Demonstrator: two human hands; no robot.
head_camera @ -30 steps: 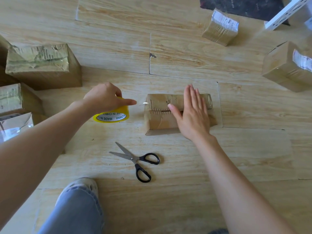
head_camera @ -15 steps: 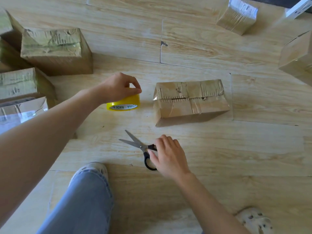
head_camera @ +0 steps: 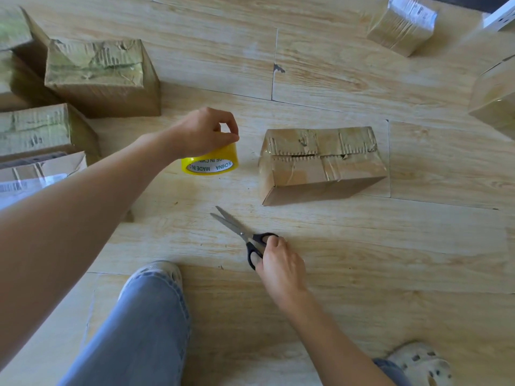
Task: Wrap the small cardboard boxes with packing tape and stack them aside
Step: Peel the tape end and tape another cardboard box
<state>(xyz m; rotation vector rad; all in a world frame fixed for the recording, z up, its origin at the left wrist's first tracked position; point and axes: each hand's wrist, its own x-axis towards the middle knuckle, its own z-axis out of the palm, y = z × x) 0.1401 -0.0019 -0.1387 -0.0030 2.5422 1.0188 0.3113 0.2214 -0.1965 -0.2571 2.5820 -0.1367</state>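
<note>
The left hand [head_camera: 200, 135] hides the top of the yellow packing-tape roll [head_camera: 220, 156] (its lettering runs out of sight); the right edge crops a tape-wrapped brown cardboard box [head_camera: 496, 104].

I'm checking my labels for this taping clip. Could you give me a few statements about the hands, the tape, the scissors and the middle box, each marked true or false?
1. The left hand grips the yellow tape roll from above. True.
2. The scissors lie with their blades shut. False: the blades are parted.
3. The right hand holds the scissors by their black handles. True.
4. The scissors rest on top of the cardboard box. False: they lie on the wooden floor, nearer the person than the box.
</note>
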